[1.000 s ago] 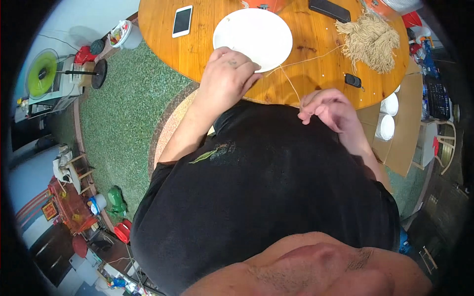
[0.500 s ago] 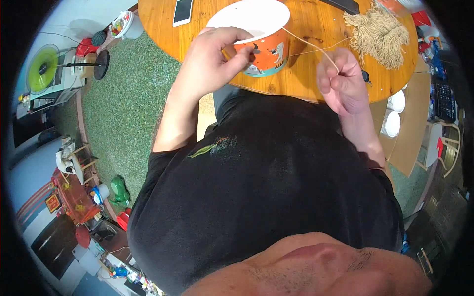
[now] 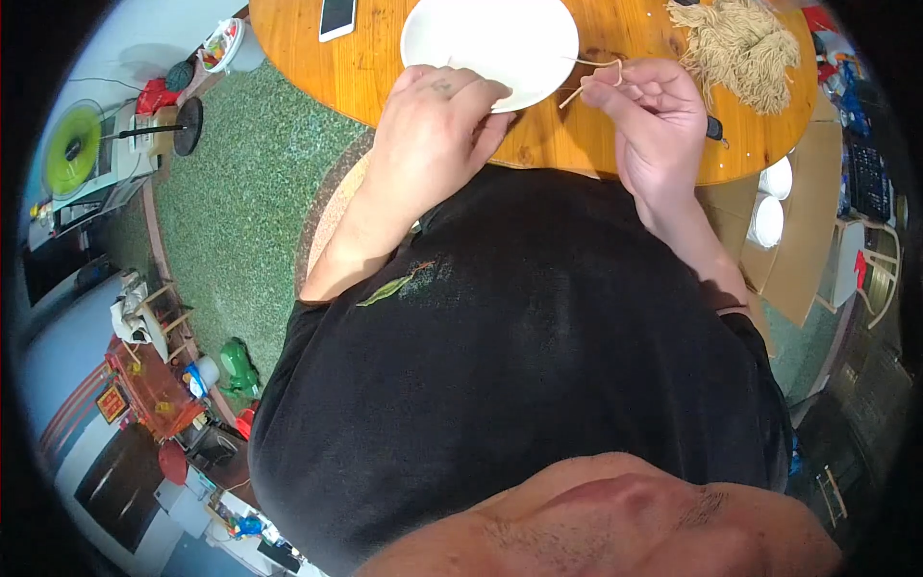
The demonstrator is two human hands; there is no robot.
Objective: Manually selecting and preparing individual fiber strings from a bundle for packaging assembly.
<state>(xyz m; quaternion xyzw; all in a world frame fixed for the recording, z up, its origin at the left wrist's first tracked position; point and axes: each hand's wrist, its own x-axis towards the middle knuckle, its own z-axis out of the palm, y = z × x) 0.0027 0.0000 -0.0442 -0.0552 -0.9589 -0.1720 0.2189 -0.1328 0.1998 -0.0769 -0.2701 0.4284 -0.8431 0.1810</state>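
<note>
A paper bucket (image 3: 492, 43), white inside, is tipped on the table with its mouth turned toward me. My left hand (image 3: 428, 135) is closed around the near-left part of its rim, thumb and fingers on either side of the wall. A thin beige string (image 3: 588, 62) comes from the bucket's right rim. Just right of the bucket, my right hand (image 3: 659, 120) pinches this string between thumb and fingers, and a short end sticks out below the fingertips. Beyond that hand lies a loose heap of beige string (image 3: 740, 56) on the table.
The round wooden table (image 3: 298, 58) holds a phone (image 3: 336, 17) at left and a small black object (image 3: 714, 128) by my right wrist. White tubs (image 3: 766, 219) stand on cardboard (image 3: 806, 216) at right. A fan (image 3: 77, 149) is at far left.
The bucket has tipped toward me, so its orange outside no longer shows. My right hand has moved up and left, nearer the rim, and the string's stretch to it is shorter.
</note>
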